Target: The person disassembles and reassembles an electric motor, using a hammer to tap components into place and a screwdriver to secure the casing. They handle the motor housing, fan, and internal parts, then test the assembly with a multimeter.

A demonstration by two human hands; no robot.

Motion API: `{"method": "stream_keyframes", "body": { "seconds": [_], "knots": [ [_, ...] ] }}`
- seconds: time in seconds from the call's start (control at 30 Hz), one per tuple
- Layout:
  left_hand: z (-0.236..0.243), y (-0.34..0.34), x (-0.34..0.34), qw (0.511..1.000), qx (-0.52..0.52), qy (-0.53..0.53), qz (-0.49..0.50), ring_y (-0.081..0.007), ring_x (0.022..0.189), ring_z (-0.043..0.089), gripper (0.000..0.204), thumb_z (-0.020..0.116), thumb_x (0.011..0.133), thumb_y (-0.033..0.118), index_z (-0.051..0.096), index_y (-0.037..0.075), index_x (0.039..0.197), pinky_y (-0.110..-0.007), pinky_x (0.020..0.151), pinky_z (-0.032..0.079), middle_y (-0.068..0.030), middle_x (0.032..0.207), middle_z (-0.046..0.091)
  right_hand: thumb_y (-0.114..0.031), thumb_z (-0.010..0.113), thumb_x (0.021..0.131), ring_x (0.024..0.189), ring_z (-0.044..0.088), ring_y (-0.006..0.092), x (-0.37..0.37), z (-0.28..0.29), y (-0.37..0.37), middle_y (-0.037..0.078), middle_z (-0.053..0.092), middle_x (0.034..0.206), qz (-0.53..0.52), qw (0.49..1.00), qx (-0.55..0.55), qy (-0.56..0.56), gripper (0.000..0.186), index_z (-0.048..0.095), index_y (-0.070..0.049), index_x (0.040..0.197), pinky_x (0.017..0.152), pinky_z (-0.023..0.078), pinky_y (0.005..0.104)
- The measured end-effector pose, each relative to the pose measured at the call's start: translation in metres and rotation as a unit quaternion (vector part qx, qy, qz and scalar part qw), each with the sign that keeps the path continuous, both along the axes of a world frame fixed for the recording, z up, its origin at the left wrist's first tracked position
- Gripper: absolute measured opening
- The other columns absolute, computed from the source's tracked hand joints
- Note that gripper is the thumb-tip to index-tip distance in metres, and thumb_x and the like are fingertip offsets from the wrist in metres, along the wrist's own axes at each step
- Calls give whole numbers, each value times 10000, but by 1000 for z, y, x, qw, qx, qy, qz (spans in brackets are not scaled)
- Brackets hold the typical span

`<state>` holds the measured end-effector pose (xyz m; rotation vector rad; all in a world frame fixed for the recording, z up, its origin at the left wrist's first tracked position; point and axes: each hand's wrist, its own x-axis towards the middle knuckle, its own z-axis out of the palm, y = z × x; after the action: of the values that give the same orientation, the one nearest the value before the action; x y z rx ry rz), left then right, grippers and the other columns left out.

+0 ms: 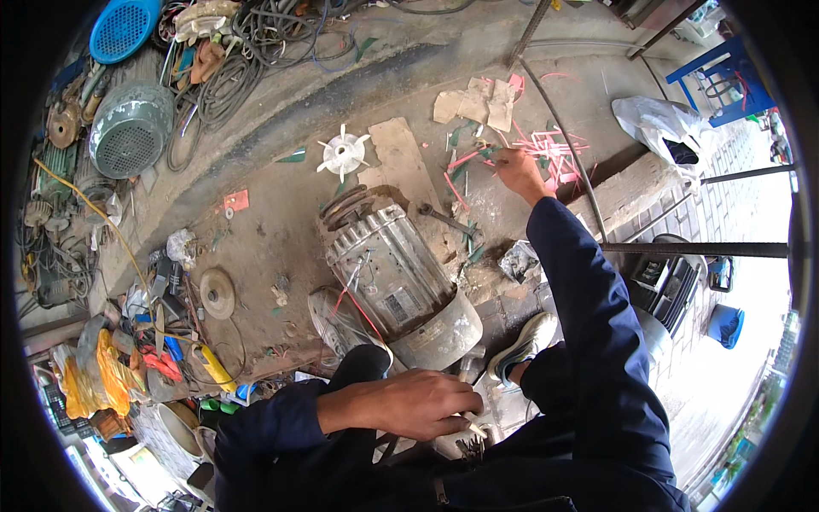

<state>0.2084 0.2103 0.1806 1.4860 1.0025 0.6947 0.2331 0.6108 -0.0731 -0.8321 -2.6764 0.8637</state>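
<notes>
My left hand (431, 401) is closed round a small pale object (471, 427) low in the middle, above my lap. My right hand (518, 173) reaches up among pink and green strips (554, 158), fingers curled down; whether they grip a strip is unclear. A grey electric motor (397, 277) lies on its side between my feet, with thin wires on top. A white plastic fan (344, 154) lies behind it, beside a flat piece of cardboard (392, 145) and a large wrench (448, 220).
Coiled cables (247, 68), motors (128, 128) and a yellow-handled tool (213, 367) crowd the left. Upper right are paper scraps (473, 102), a grey bag (648, 124) and a blue frame (717, 81). Metal rods (691, 249) cross the right side, near a black case (661, 286).
</notes>
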Motion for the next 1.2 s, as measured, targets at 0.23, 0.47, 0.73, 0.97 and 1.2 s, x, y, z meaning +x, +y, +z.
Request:
{"method": "stream_keyframes", "body": {
  "seconds": [0.23, 0.47, 0.73, 0.97, 1.2],
  "knots": [
    [2, 7, 11, 997, 57, 7, -57, -397, 922, 672, 239, 690, 930, 173, 621, -10, 1067, -501, 804, 540, -190, 942, 667, -183, 577, 886, 953, 748, 357, 15, 21, -78, 178, 767, 985, 85, 983, -142, -84, 245, 804, -115, 950, 871, 589, 448],
    [4, -5, 20, 998, 24, 22, -46, -405, 948, 691, 253, 677, 921, 167, 610, -33, 1061, -508, 833, 554, -216, 937, 692, -174, 577, 881, 921, 738, 418, -29, -10, -64, 223, 751, 984, 26, 993, -4, -113, 308, 786, -182, 1107, 823, 601, 455],
    [4, 1, 10, 998, 34, 24, -37, -395, 954, 699, 281, 687, 923, 162, 622, -32, 1115, -507, 829, 560, -206, 954, 699, -167, 585, 888, 1009, 725, 431, -38, 3, -68, 255, 740, 1024, -40, 997, -54, -31, 330, 779, -176, 1155, 889, 584, 481],
    [18, -8, -14, 997, 61, 47, 1, -344, 940, 691, 284, 709, 943, 161, 654, -5, 1166, -446, 811, 572, -163, 975, 672, -180, 632, 832, 1112, 691, 440, -77, 16, -39, 266, 726, 1146, -145, 988, -49, -31, 462, 661, -59, 1277, 939, 562, 499],
    [34, -113, -82, 821, 100, -74, 557, -184, 737, 588, 151, 599, 1025, 146, 652, 7, 1053, -289, 687, 486, -81, 873, 627, -153, 664, 923, 999, 697, 386, 217, 103, -13, 189, 724, 1043, 29, 989, -136, -44, 259, 716, -43, 1152, 872, 553, 426]
  ]
}}
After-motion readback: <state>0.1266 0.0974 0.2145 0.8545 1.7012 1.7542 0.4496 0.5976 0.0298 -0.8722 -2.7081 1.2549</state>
